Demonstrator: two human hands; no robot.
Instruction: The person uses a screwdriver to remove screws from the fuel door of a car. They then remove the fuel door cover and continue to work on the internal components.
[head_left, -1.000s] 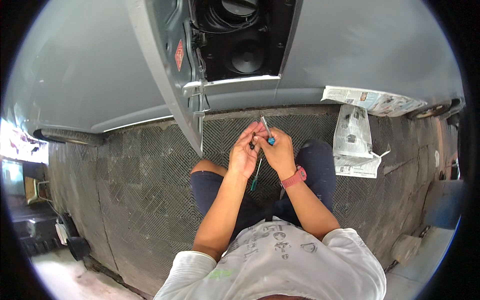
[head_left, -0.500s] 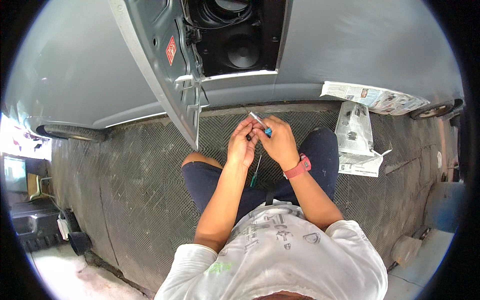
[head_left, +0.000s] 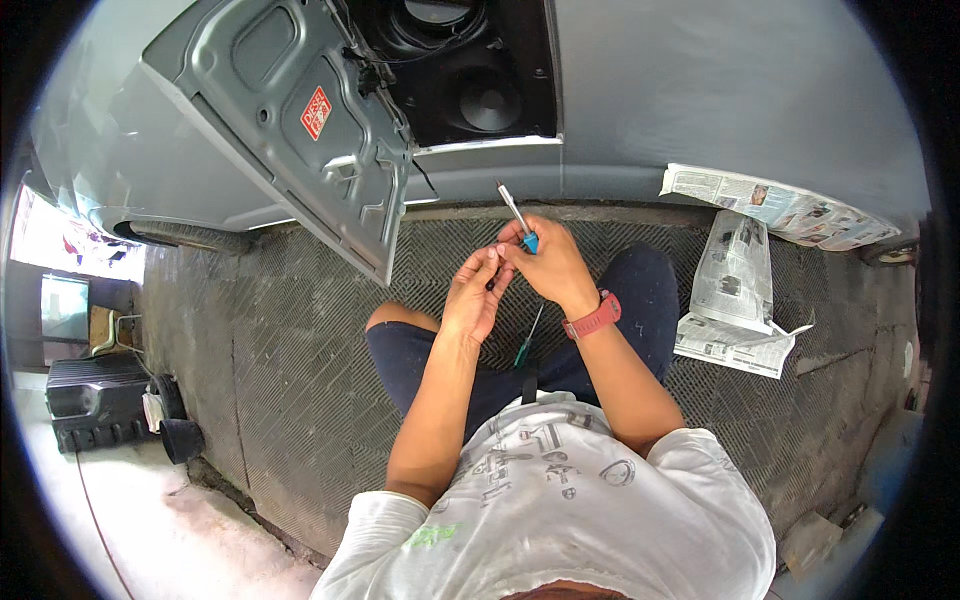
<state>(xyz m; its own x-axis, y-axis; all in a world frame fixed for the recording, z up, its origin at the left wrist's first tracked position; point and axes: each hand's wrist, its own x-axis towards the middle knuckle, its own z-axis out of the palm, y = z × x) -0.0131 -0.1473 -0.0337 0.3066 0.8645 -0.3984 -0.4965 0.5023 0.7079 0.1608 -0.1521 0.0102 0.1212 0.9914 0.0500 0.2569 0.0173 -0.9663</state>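
My right hand (head_left: 556, 268) is closed round a slim tool (head_left: 513, 208) with a silver shaft, a thin dark tip and a blue handle part. The tip points up and away, toward the grey vehicle panel. Close beside it, my left hand (head_left: 468, 302) pinches a small black piece (head_left: 490, 284), mostly hidden by the fingers. The fingertips of both hands meet. Between my legs lies a screwdriver (head_left: 526, 343) with a green handle and a thin shaft.
Ahead stands a grey vehicle with a hinged door (head_left: 290, 120) swung out at left, beside a black recess (head_left: 475, 85) with round parts. Newspaper (head_left: 735, 270) hangs and lies at right. The floor is a ribbed dark mat (head_left: 300, 400). A black plastic case (head_left: 100, 400) stands at far left.
The silver-shafted tool now stands out farther from my right hand, its thin tip showing. The grey door appears wider open and the view has shifted slightly. Both hands stay together.
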